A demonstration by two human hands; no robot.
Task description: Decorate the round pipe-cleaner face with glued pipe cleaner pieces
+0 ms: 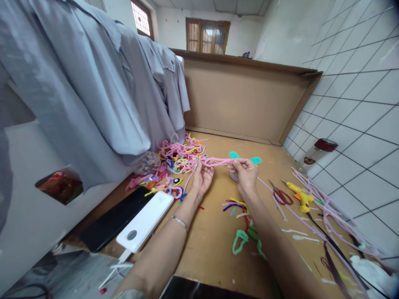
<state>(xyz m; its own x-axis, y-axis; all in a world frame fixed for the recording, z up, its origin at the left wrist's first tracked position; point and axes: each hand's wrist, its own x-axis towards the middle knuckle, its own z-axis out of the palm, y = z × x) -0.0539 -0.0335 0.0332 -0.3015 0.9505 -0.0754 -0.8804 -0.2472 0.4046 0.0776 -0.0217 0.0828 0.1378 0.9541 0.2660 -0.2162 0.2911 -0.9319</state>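
A looped pink pipe cleaner [220, 160] stretches between my two hands above the brown work surface. My left hand [203, 178], palm turned up, pinches its left end beside the tangled heap. On the other end, the thumb and fingers of my right hand [247, 172] are closed. Two teal leaf-like shapes [256, 160] show just behind the right hand. Below it lie short coloured pipe cleaner pieces [233, 205] and a green bent loop [239, 242]. A heap of pink, yellow and white pipe cleaners [179, 153] spreads left of my left hand.
Red-handled scissors [282, 196], a yellow glue gun [301, 196] and long lilac pipe cleaners [330, 216] lie on the right. A glass jar [316, 153] stands by the tiled wall. At left are a white power bank [146, 222], a black phone-like slab [116, 220] and hanging grey shirts [93, 74].
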